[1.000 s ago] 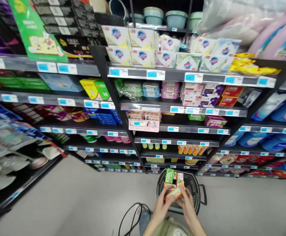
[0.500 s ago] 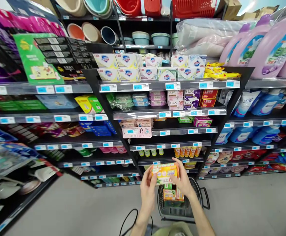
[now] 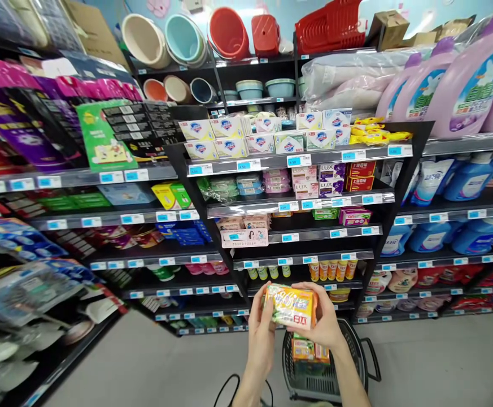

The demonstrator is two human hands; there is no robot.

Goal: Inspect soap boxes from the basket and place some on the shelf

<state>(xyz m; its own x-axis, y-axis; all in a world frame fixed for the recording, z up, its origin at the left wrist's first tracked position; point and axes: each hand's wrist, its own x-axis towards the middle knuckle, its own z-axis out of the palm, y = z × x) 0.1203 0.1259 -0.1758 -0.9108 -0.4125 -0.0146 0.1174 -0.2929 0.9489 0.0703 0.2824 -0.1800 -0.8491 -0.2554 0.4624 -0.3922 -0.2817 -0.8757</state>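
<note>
Both hands grip an orange and yellow pack of laundry soap (image 3: pixel 291 306), its printed wrapper turned up toward me. My left hand (image 3: pixel 263 325) is closed on the left end, thumb lying over the front face. The right end sits in my right hand (image 3: pixel 326 319), fingers along the top edge and behind. Under and beyond my forearms a dark grey shopping basket (image 3: pixel 287 370) rests on the floor. Inside it lie orange and green soap packs (image 3: pixel 303 349), partly covered by my right hand and arm.
A shelf unit (image 3: pixel 314 259) ahead carries boxed soaps (image 3: pixel 289 142) and orange bottles (image 3: pixel 333 270). Lilac detergent jugs (image 3: pixel 470 79) stand at right; purple packages (image 3: pixel 34 124) fill the left. A rack of kitchen tools (image 3: pixel 38 316) juts in at lower left. A black cable (image 3: pixel 225 384) loops near my left forearm.
The soap pack has been turned and tilted in both hands, so its wrapper print shows at a different angle. My view has shifted, putting the shelves lower in the picture.
</note>
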